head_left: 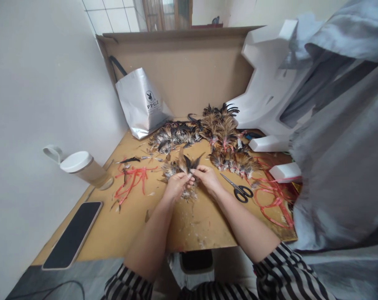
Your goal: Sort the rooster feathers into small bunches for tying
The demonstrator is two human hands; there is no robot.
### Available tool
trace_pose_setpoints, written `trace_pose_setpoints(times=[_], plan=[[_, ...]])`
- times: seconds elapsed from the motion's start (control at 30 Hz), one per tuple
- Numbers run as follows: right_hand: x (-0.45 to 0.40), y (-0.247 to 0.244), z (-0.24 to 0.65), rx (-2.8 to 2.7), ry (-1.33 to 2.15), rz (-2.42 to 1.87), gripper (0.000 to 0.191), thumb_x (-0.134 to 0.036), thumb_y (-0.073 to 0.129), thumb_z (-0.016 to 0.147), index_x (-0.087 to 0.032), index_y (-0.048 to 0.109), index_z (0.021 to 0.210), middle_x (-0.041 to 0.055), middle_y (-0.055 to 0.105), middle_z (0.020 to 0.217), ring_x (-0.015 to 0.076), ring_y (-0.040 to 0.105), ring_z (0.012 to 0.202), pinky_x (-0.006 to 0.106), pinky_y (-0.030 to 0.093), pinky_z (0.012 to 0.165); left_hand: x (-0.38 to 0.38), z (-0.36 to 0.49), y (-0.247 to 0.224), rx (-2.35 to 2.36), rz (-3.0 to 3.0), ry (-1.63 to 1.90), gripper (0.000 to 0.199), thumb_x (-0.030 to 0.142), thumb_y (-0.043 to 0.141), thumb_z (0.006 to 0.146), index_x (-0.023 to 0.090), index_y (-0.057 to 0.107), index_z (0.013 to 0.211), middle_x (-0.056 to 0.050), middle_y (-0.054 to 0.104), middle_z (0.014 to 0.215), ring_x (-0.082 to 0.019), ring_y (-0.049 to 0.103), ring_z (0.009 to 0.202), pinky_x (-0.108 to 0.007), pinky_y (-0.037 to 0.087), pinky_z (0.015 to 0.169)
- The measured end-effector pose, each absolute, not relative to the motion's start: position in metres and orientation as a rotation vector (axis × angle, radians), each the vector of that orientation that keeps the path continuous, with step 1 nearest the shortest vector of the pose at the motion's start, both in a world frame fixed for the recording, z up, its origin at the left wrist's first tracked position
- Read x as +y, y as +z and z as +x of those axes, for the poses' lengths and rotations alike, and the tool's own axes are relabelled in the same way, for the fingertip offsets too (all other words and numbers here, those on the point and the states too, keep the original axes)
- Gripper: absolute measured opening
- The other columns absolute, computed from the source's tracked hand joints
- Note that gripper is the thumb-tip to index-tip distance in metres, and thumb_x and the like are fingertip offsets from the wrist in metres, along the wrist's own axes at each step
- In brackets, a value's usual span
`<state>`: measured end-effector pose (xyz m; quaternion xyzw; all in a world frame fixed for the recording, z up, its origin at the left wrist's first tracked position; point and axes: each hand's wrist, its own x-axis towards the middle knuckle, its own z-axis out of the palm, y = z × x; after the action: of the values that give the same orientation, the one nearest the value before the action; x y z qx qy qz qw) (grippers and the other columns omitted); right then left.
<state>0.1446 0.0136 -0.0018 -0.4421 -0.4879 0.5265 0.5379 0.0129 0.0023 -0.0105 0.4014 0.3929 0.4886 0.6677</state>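
Note:
My left hand (177, 186) is closed around the base of a small bunch of brown and black feathers (182, 160) above the table's middle. Right beside it, my right hand (207, 177) pinches a dark feather (197, 161) at its lower end, and the fingertips of both hands almost meet. Loose greyish feathers (189, 195) lie on the tabletop under and around the hands. To the right rest black-handled scissors (242, 193), blades pointing up and left. Tied feather bundles (234, 162) lie just beyond the scissors.
More feathers (176, 135) are heaped at the back beside a silver bag (142, 102). Red plastic strips (131, 183) lie left, with more red strips (274, 204) at right. A lidded cup (85, 168) and a phone (73, 235) stand along the left edge. White foam (267, 79) leans at right.

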Motion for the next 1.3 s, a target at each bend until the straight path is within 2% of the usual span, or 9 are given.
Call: trace_pose_setpoints(times=[0.17, 0.43, 0.57, 0.73, 1.07, 1.2, 1.3], plan=[[0.015, -0.002, 0.146, -1.190, 1.295, -1.051, 0.028, -0.040, 0.068, 0.059, -0.015, 0.054, 0.055, -0.0056, 0.048, 0.049, 0.0065, 0.037, 0.047, 0.021, 0.027, 0.049, 0.003, 0.011, -0.013, 0.877, 0.933, 1.080, 0.024, 0.033, 0.070, 0.063, 0.011, 0.063, 0.069, -0.004, 0.063, 0.067, -0.006, 0.053, 0.052, -0.016, 0.039, 0.048], [0.017, -0.007, 0.148, -1.188, 1.349, -1.040, 0.026, -0.038, 0.069, 0.058, -0.016, 0.057, 0.058, -0.0035, 0.055, 0.054, 0.0085, 0.045, 0.050, 0.021, 0.034, 0.052, 0.002, 0.010, -0.011, 0.915, 0.988, 1.055, 0.026, 0.033, 0.068, 0.065, 0.010, 0.064, 0.076, -0.009, 0.067, 0.077, -0.011, 0.060, 0.060, -0.018, 0.042, 0.050], [0.028, -0.010, 0.161, -1.216, 1.177, -1.160, 0.027, -0.039, 0.066, 0.060, -0.015, 0.066, 0.071, 0.0008, 0.063, 0.064, 0.0104, 0.050, 0.055, 0.023, 0.037, 0.056, 0.003, 0.008, -0.004, 0.936, 0.944, 1.122, 0.024, 0.031, 0.069, 0.063, 0.010, 0.064, 0.074, -0.007, 0.067, 0.072, -0.008, 0.057, 0.054, -0.017, 0.040, 0.048], [0.042, -0.015, 0.182, -1.397, 0.926, -1.384, 0.025, -0.036, 0.060, 0.062, -0.013, 0.068, 0.070, 0.0032, 0.066, 0.067, 0.0124, 0.053, 0.057, 0.024, 0.040, 0.059, 0.009, 0.003, -0.004, 0.908, 0.839, 1.243, 0.025, 0.031, 0.071, 0.062, 0.011, 0.062, 0.076, -0.007, 0.068, 0.075, -0.006, 0.057, 0.053, -0.014, 0.039, 0.046], [0.037, -0.022, 0.184, -1.775, 0.730, -1.584, 0.021, -0.035, 0.058, 0.064, -0.016, 0.066, 0.061, -0.0012, 0.057, 0.052, 0.0092, 0.046, 0.049, 0.020, 0.030, 0.048, 0.010, 0.002, -0.004, 0.926, 0.811, 1.265, 0.026, 0.030, 0.070, 0.062, 0.011, 0.061, 0.077, -0.009, 0.069, 0.079, -0.006, 0.057, 0.054, -0.014, 0.039, 0.045], [0.035, -0.020, 0.184, -1.819, 0.725, -1.624, 0.024, -0.040, 0.062, 0.061, -0.016, 0.064, 0.058, -0.0022, 0.055, 0.050, 0.0081, 0.043, 0.048, 0.021, 0.027, 0.047, 0.009, 0.002, -0.004, 0.935, 0.829, 1.257, 0.026, 0.031, 0.070, 0.062, 0.011, 0.061, 0.076, -0.009, 0.069, 0.079, -0.006, 0.057, 0.054, -0.015, 0.039, 0.046], [0.033, -0.020, 0.181, -1.820, 0.722, -1.629, 0.020, -0.037, 0.063, 0.060, -0.016, 0.064, 0.058, -0.0024, 0.054, 0.050, 0.0076, 0.042, 0.048, 0.020, 0.026, 0.047, 0.008, 0.003, -0.004, 0.922, 0.831, 1.260, 0.026, 0.030, 0.070, 0.062, 0.011, 0.061, 0.077, -0.008, 0.069, 0.078, -0.006, 0.057, 0.054, -0.015, 0.039, 0.047]])
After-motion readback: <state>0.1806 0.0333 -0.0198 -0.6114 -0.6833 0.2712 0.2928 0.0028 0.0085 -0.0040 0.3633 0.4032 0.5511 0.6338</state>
